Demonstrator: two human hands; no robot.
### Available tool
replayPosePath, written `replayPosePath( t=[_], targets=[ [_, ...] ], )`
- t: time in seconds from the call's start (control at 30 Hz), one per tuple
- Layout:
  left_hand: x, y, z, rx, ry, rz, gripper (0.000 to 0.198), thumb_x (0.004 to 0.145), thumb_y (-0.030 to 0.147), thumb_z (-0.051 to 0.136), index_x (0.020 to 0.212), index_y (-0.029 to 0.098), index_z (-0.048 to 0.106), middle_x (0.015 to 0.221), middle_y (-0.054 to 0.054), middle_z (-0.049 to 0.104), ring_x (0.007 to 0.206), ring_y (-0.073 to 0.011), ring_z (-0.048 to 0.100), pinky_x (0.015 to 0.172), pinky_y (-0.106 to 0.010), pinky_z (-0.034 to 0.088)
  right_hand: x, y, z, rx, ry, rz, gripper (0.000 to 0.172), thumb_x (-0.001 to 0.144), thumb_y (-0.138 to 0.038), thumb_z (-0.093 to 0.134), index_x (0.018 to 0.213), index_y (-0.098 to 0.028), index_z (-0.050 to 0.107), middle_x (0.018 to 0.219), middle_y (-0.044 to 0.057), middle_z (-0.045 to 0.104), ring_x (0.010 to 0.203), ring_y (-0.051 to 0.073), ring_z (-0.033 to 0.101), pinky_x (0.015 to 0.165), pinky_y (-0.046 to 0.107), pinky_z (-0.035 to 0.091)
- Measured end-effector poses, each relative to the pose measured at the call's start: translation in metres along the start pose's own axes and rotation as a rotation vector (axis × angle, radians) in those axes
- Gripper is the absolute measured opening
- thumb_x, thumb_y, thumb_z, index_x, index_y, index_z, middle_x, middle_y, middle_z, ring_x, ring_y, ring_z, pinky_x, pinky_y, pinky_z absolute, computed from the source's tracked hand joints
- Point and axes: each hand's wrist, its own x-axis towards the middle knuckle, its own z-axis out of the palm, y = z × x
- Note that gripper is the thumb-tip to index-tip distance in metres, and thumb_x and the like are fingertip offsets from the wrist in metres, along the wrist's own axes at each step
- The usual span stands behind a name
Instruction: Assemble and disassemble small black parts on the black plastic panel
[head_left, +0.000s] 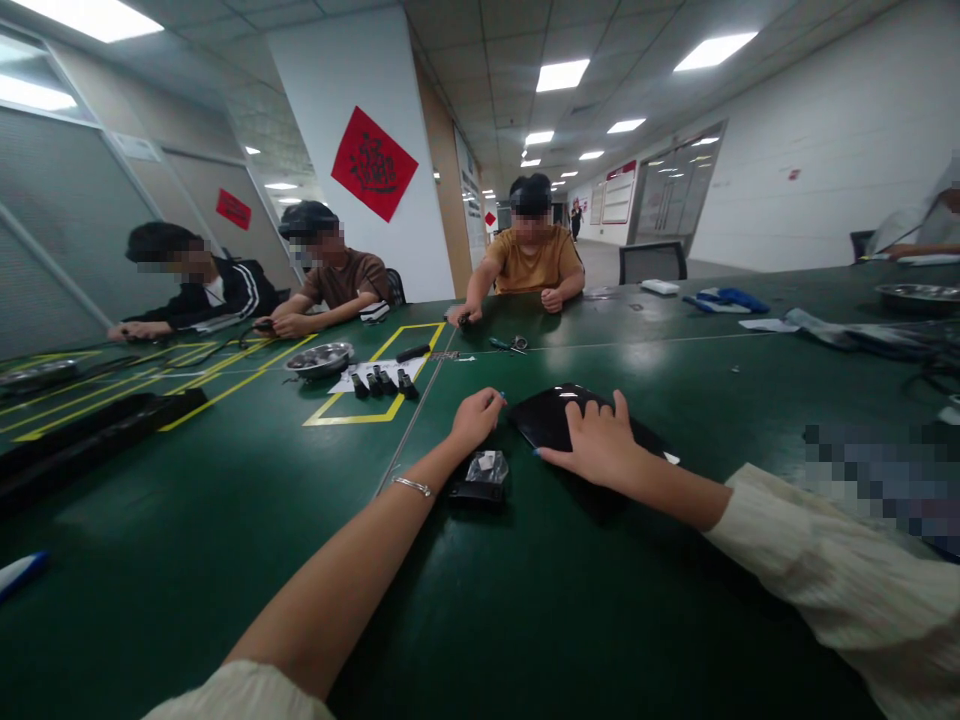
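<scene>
Green tabletop (225,540) fills most of my feed. My right hand (600,445) lies flat on a glossy black pouch (547,415), fingers spread and released, palm pressing it down at the centre of the tabletop just ahead of me. My left hand (474,420) sits at the pouch's left corner with its fingers curled. I cannot tell whether they pinch the edge or merely touch it. Just beside that wrist, nearer me, a small black box (476,492) carries a clear plastic packet (487,465). A thin bracelet (412,487) circles the left wrist. Farther off, a metal bowl (320,358) and small black parts (382,382) sit by a yellow tape outline (375,415). Three people (334,280) sit along the far edge.
</scene>
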Motion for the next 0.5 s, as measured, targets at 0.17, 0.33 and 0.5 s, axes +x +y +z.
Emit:
replayPosePath(
  t=[0.17,0.33,0.5],
  targets=[
    [0.0,0.001,0.0,0.009,0.007,0.002,0.03,0.081,0.041,0.039,0.074,0.018,0.057,0.042,0.007,0.045,0.045,-0.0104,0.047,0.051,-0.022,0.033,0.009,0.004,-0.028,0.155,-0.185,0.027,0.056,0.087,-0.056,0.025,0.102,-0.012,0.055,0.085,0.016,0.063,0.079,0.027,0.062,0.073,0.04,0.043],
    [-0.001,0.003,-0.001,0.015,0.005,-0.006,0.029,0.081,0.039,0.038,0.075,0.019,0.057,0.041,0.007,0.045,0.045,-0.0104,0.047,0.051,-0.022,0.033,0.043,0.05,-0.03,0.174,-0.056,0.27,0.048,0.088,-0.049,0.029,0.112,-0.012,0.05,0.089,0.015,0.062,0.085,0.028,0.06,0.071,0.037,0.042],
    [-0.001,0.004,-0.002,0.034,0.006,-0.019,0.028,0.081,0.039,0.039,0.074,0.019,0.057,0.041,0.007,0.045,0.044,-0.0102,0.047,0.051,-0.022,0.033,0.054,0.143,0.002,-0.018,0.144,0.518,0.053,0.086,-0.04,0.038,0.128,-0.008,0.043,0.121,0.031,0.042,0.116,0.041,0.039,0.087,0.051,0.028]
  ],
)
